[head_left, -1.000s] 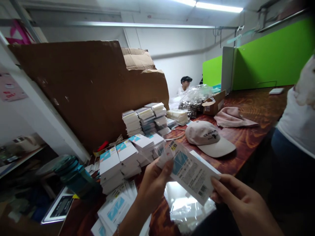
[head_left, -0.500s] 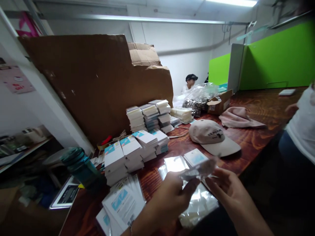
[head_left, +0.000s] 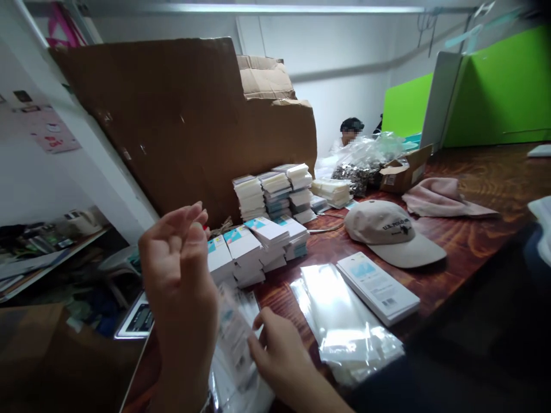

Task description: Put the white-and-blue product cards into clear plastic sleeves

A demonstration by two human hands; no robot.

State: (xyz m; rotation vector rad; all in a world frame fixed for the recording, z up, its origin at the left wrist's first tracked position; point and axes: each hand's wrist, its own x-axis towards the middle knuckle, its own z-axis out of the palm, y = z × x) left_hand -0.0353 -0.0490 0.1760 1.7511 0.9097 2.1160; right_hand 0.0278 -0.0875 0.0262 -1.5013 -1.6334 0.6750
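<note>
My left hand (head_left: 176,264) is raised at the left, fingers bent in and thumb drawn up beside them, with nothing visible in it. Lower down, my right hand (head_left: 282,353) pinches the edge of a printed card in a clear plastic sleeve (head_left: 235,338), blurred by motion. That card lies over other sleeved cards at the front left, partly hidden by my left wrist. Right of my right hand is a pile of clear plastic sleeves (head_left: 340,310). A stack of white and blue printed cards (head_left: 379,287) lies beside the pile.
Stacked cards (head_left: 241,252) stand behind my hands, with taller stacks (head_left: 275,195) further back against a cardboard sheet (head_left: 185,120). A beige cap (head_left: 383,232), a pink cloth (head_left: 443,198) and an open carton (head_left: 407,169) occupy the right. A person in a dark cap (head_left: 352,126) sits beyond.
Both hands have moved left from above the clear sleeves. My left hand has risen and let go of the sleeved card, which is now at my right hand over the front-left cards. The view has shifted.
</note>
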